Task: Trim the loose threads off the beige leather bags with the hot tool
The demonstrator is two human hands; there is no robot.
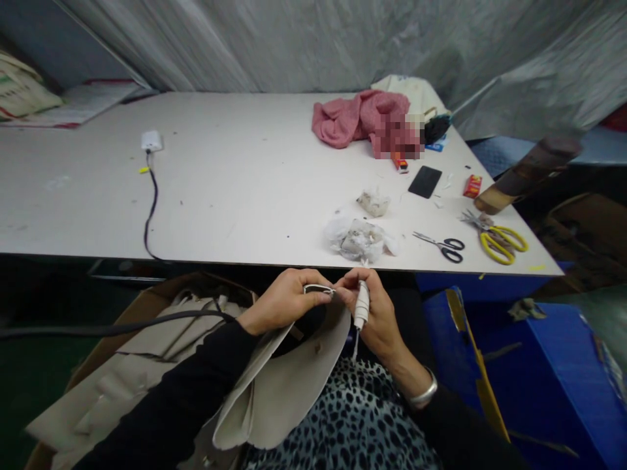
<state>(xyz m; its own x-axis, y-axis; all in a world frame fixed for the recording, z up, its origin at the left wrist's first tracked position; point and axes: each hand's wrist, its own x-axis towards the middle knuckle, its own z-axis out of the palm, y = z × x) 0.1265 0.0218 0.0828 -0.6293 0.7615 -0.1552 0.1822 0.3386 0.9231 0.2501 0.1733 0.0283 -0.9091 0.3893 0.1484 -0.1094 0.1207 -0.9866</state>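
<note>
A beige leather-like bag [289, 398] hangs over my lap, its mouth turned up towards me. My left hand [281, 301] is closed on the bag's upper edge, with a thin pale loop [316, 288] between thumb and fingers. Right beside it, my right hand [379, 316] pinches the same edge near the loop's end. A slim tool with a white-wrapped handle [361, 305] is also tucked in my right hand, its narrow metal shaft pointing down. The fingertips of both hands nearly meet, and what lies between them is too small to tell.
On the white table [235, 183] lie crumpled plastic [360, 240], black-handled scissors [443, 247], yellow-handled scissors [502, 241], a black flat piece [425, 181] and a pink cloth [353, 117]. A carton of beige bags [142, 365] stands left, blue bins [533, 365] right.
</note>
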